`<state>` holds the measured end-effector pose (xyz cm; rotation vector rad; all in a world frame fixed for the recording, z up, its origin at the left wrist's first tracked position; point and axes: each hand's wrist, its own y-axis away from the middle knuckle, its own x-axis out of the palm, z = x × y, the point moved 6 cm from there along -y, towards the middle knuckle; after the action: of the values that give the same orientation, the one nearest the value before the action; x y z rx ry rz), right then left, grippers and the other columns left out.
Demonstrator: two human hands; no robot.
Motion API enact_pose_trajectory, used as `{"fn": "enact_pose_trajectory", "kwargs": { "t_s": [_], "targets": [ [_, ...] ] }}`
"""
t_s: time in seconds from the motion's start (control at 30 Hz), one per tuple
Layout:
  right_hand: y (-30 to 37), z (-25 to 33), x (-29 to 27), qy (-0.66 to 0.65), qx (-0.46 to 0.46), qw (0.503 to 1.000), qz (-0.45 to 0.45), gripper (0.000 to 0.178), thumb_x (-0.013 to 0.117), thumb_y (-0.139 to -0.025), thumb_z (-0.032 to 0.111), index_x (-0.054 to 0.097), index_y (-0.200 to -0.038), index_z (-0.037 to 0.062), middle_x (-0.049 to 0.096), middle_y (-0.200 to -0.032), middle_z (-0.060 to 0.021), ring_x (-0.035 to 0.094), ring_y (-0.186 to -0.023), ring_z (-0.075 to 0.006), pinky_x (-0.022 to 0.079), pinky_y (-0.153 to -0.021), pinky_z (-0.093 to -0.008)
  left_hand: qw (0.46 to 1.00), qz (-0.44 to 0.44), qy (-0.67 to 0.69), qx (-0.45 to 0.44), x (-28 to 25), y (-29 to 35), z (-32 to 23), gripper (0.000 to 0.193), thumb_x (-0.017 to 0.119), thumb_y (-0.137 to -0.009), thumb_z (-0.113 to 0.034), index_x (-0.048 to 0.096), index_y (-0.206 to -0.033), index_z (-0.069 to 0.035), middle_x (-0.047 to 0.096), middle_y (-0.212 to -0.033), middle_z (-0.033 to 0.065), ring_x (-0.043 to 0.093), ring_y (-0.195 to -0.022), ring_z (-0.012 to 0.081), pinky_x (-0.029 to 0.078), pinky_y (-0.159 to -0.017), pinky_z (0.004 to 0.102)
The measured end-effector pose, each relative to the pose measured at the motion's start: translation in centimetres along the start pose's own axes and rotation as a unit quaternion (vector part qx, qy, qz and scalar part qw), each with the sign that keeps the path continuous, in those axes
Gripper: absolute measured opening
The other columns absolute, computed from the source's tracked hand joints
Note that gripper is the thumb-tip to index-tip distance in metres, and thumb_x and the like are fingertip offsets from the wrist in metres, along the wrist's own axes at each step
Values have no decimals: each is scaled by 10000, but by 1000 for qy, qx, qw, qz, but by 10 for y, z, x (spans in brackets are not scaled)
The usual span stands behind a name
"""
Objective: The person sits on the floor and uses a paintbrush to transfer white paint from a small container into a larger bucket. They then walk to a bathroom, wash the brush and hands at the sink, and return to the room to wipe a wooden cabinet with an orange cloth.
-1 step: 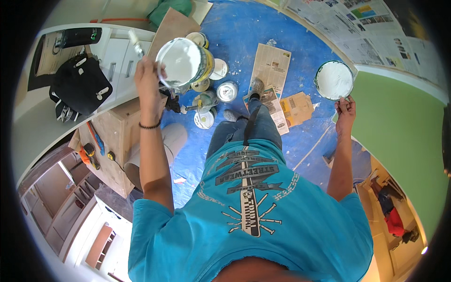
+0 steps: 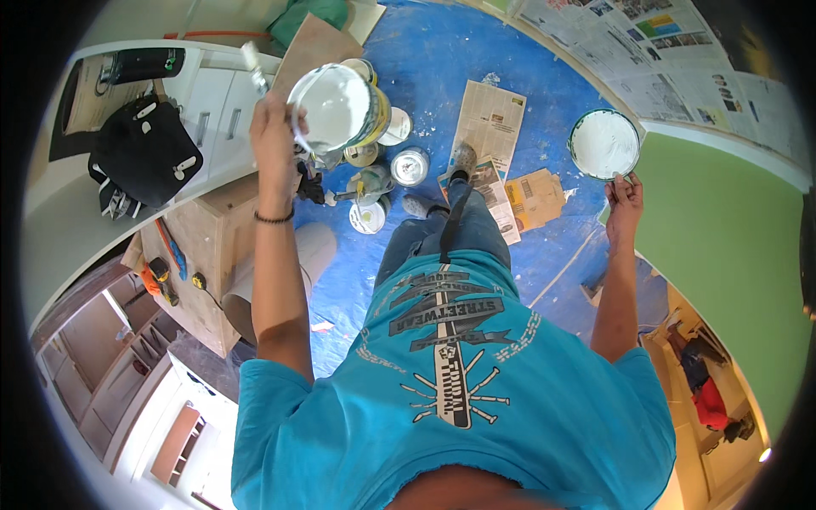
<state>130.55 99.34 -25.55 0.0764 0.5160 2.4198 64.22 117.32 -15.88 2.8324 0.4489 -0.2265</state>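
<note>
My left hand (image 2: 274, 140) is closed at the rim of a tilted paint bucket (image 2: 376, 119), whose open mouth faces me and shows white paint inside. A paintbrush (image 2: 253, 68) with whitish bristles sticks up from the same hand. Out to the right, my right hand (image 2: 626, 194) pinches the near edge of a round lid (image 2: 604, 144). White paint coats the lid's face inside a dark green rim. The bucket and the lid are far apart.
Several paint cans (image 2: 410, 167) stand on the blue floor sheet (image 2: 408, 51) below the bucket. Newspaper (image 2: 489, 119) and cardboard (image 2: 535, 200) lie by my feet. A white cabinet (image 2: 212, 102) holding a black bag (image 2: 146, 153) is at left; a green wall (image 2: 714, 204) rises at right.
My left hand, with the bucket and brush, has shifted slightly to the right. The brush has tilted a little; my right hand and the lid look almost unmoved.
</note>
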Motion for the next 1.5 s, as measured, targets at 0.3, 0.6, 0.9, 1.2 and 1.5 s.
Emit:
{"fn": "enact_pose_trajectory", "kwargs": {
  "t_s": [0.3, 0.6, 0.9, 1.2, 1.5],
  "targets": [
    [-38, -26, 56, -15, 69, 997, 18, 551, 731, -1006, 112, 455, -1465, -15, 629, -1034, -39, 650, -922, -148, 573, -818, -300, 998, 53, 27, -13, 102, -88, 71, 408, 504, -1128, -412, 587, -1006, -32, 659, -838, 91, 630, -702, 150, 520, -671, 302],
    [-188, -106, 94, 196, 187, 959, 85, 450, 716, -1012, 121, 528, -1413, 40, 643, -1085, -49, 644, -940, -132, 562, -818, -294, 990, 56, -13, -125, 177, -204, 273, 429, 511, -1121, -412, 565, -1026, 3, 678, -875, 128, 672, -787, 196, 541, -749, 364],
    [-340, -84, 209, 339, 111, 915, 188, 394, 721, -996, 90, 567, -1350, 8, 636, -1064, -47, 623, -892, -117, 548, -812, -288, 968, 25, -163, -189, 211, -295, 438, 443, 504, -1107, -428, 564, -1054, 8, 717, -904, 202, 719, -892, 359, 529, -823, 440],
    [-370, -134, 286, 377, 71, 895, 227, 392, 725, -994, 97, 585, -1343, -11, 616, -1070, -46, 621, -913, -128, 536, -833, -283, 953, 38, -231, -192, 229, -321, 528, 429, 492, -1097, -399, 542, -1115, 27, 667, -1108, 326, 625, -1087, 521, 480, -924, 549],
    [-375, -185, 425, 338, -60, 881, 325, 321, 719, -995, 64, 610, -1285, -16, 643, -1105, -55, 618, -901, -116, 516, -837, -272, 981, 24, -173, -86, 306, -247, 583, 308, 537, -1073, -268, 554, -1191, 16, 618, -1212, 328, 602, -1119, 525, 486, -952, 563]
  ]
}}
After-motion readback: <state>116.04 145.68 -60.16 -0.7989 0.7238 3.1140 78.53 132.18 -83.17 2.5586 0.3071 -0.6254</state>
